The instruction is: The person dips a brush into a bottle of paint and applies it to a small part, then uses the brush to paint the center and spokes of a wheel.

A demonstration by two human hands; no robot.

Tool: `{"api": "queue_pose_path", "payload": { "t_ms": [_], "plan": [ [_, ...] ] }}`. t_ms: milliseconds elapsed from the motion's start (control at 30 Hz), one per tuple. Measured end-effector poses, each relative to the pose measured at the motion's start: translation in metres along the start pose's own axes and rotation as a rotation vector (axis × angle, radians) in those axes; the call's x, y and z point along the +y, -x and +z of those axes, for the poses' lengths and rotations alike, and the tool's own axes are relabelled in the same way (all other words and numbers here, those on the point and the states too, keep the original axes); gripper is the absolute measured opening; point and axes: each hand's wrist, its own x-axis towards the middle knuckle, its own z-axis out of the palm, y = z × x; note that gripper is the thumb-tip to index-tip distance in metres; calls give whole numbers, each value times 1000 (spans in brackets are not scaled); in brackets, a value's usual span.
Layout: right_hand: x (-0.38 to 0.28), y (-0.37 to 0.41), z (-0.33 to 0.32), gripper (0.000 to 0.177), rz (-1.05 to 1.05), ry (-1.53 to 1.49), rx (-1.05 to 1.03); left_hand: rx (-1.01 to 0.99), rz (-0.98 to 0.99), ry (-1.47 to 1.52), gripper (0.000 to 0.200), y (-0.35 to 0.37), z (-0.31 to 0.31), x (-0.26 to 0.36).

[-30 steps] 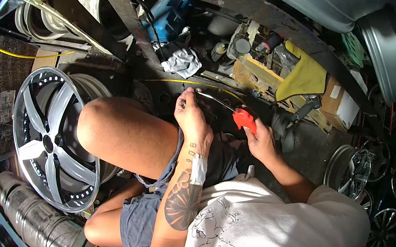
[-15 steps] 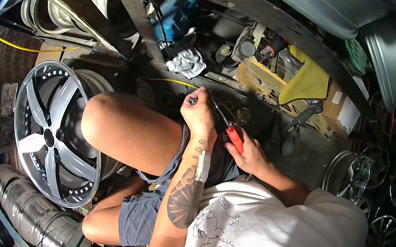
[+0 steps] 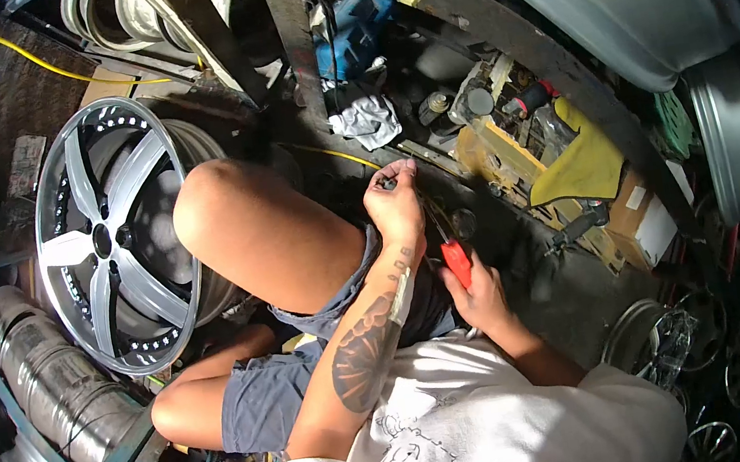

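My left hand [image 3: 396, 204], on the tattooed arm, is raised past my bent knee with the fingers curled closed. Small dark metal pieces [image 3: 387, 184] show in its grip; their exact kind is too small to make out. My right hand [image 3: 482, 298] is wrapped round the red handle of a screwdriver [image 3: 457, 263]. The screwdriver's thin shaft points up beside the left hand, and its tip is hard to see there. Left of my knee stands a silver five-spoke wheel rim [image 3: 102, 241] with small bright bolts round its inner edge.
Ahead, a yellow cloth [image 3: 581, 168] hangs over a wooden box of tools. A white rag [image 3: 365, 121] lies near a blue case [image 3: 353, 32]. A dark metal frame [image 3: 538, 17] arches across the top. More rims [image 3: 738, 150] stand at right, and a metal cylinder [image 3: 57, 375] lies at left.
The whole view has shifted a little, so the scene sits further right. Both hands keep their grips, with the screwdriver still beside my left hand.
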Motion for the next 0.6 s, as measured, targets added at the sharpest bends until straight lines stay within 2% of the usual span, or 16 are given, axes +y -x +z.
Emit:
{"api": "queue_pose_path", "payload": {
  "t_ms": [100, 133, 233, 333, 367, 400, 433, 533, 600],
  "plan": [
    [-3, 1, -11, 40, -10, -35, 32, -4, 0, 43, 16, -3, 3, -7],
    [3, 0, -10, 45, -32, -41, 42, -9, -27, 44, 16, -2, 2, -9],
    [6, 0, -8, 46, 67, 23, 22, -49, -104, 69, 16, 1, -2, -11],
    [16, -1, -2, 51, 40, 106, 100, -61, -117, 130, 18, -2, -1, -17],
    [16, -1, 0, 52, 43, 135, 105, -42, -155, 96, 16, 8, 1, 1],
    [15, -2, 1, 55, 32, 92, 90, -53, -89, 64, 15, 5, 0, -2],
    [12, -2, 0, 54, 92, 100, 63, -54, -20, 25, 15, 1, -2, -8],
    [11, -5, 2, 48, 38, 100, 68, -99, -42, 160, 12, 0, 0, -8],
    [8, -8, -2, 44, 15, 50, 35, -69, -51, 132, 12, 3, 2, -4]
  ]
}}
